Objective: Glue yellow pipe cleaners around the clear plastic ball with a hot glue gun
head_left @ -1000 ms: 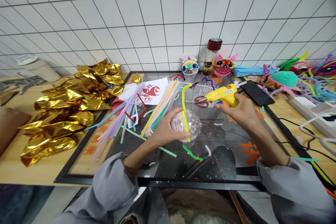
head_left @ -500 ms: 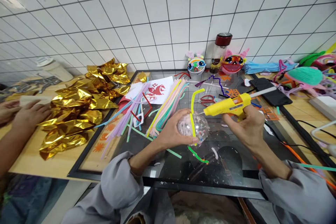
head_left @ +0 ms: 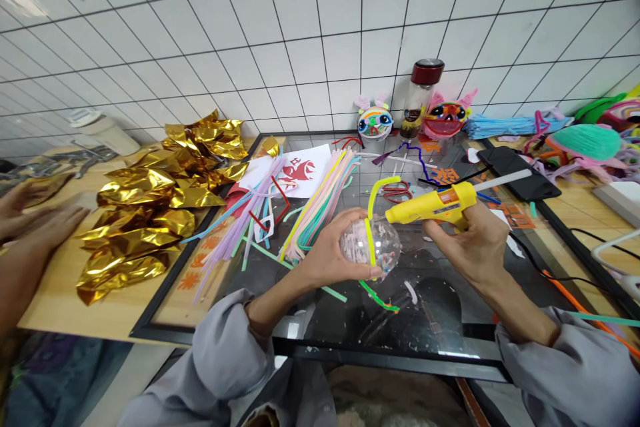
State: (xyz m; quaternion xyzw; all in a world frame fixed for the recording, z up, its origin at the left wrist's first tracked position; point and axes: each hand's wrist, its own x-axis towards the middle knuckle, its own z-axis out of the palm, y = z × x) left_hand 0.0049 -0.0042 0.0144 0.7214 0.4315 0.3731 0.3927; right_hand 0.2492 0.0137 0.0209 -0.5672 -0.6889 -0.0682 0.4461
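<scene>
My left hand (head_left: 335, 250) is wrapped round the left side of a clear plastic ball (head_left: 384, 248), held over the dark glass tabletop. Across the ball's front runs a yellow pipe cleaner (head_left: 371, 240), its free end bending up and to the right above the ball. In my right hand (head_left: 475, 240) is a yellow hot glue gun (head_left: 430, 205), gripped by its handle. A white glue stick (head_left: 505, 180) sticks out of its back end. The gun's nozzle points left, close to the upper part of the ball and the pipe cleaner; whether it touches cannot be seen.
Bundled pipe cleaners (head_left: 320, 207) and crumpled gold foil (head_left: 145, 200) lie left. Behind stand a lidded bottle (head_left: 420, 100) and two decorated balls (head_left: 375, 123). Red-handled scissors (head_left: 397, 191) and a black phone (head_left: 520, 172) lie beyond the gun. Another person's hands (head_left: 45, 227) are far left.
The pipe cleaner's free end has bent further right, over the gun's nozzle. My hands, ball and gun have shifted only slightly. The other person's hands moved over the table at left.
</scene>
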